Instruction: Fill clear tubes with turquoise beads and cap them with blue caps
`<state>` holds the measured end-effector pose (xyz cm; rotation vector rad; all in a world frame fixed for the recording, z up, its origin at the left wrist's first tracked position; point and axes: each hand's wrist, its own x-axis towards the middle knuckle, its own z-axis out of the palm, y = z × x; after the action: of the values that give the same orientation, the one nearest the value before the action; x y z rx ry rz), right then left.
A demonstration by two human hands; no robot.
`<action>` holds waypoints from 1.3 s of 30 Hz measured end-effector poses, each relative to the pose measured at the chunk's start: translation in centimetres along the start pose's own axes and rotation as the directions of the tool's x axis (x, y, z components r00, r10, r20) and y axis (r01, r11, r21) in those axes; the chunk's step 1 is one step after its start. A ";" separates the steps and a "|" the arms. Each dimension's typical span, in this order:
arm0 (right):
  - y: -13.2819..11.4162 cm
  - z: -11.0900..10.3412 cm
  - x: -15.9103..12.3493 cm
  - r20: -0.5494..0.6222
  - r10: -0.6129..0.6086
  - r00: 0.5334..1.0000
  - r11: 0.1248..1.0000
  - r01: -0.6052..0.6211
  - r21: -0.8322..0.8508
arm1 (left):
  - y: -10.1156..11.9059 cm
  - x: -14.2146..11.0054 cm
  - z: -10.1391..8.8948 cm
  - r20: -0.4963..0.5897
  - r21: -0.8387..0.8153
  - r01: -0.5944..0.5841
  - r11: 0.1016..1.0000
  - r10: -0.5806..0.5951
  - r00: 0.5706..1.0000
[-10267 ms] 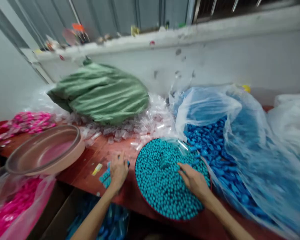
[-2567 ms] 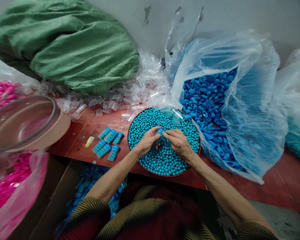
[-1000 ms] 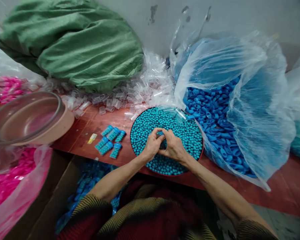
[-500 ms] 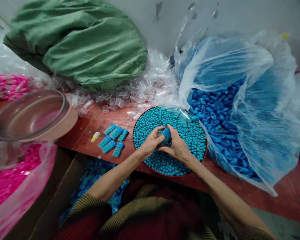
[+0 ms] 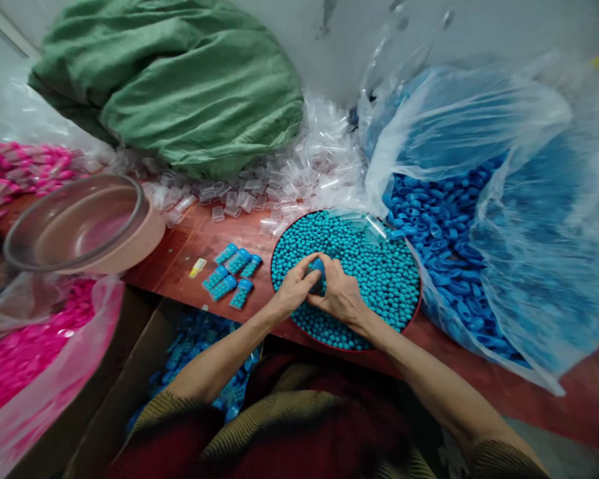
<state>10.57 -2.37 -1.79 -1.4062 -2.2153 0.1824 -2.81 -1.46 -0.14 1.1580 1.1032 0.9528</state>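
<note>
Over a round red-rimmed tray (image 5: 420, 293) of turquoise beads (image 5: 374, 273), my left hand (image 5: 295, 287) and my right hand (image 5: 341, 293) close together around one small blue-capped bottle (image 5: 318, 274). Fingers of both hands cover much of it, so its contents are hard to see. Left of the tray, several clear bottles of turquoise beads with blue caps (image 5: 238, 261) lie on the red-brown table (image 5: 180, 263). Clear empty tubes (image 5: 374, 227) rest on the beads at the tray's far side.
Blue caps (image 5: 429, 219) spill from a plastic bag (image 5: 534, 199) at right. Behind lie clear tubes (image 5: 299, 179) and a green sack (image 5: 180, 86). Nested basins (image 5: 144, 233) stand left, above a bag of pink pieces (image 5: 34, 339). Filled bottles (image 5: 194, 352) sit in a box below.
The view has shifted slightly, so the table things appear further right. Both hands have moved a little left over the beads, and the right fingers now wrap further over the bottle.
</note>
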 end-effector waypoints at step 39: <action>6.2 -2.2 1.7 -0.050 0.226 0.973 0.972 -0.221 0.080 | 0.8 7.8 4.0 -0.101 -0.053 0.015 0.998 -0.020 0.995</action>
<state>16.06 1.65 -1.65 -1.5975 -1.9793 0.2939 2.73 5.41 -0.41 1.0651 1.1613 1.0303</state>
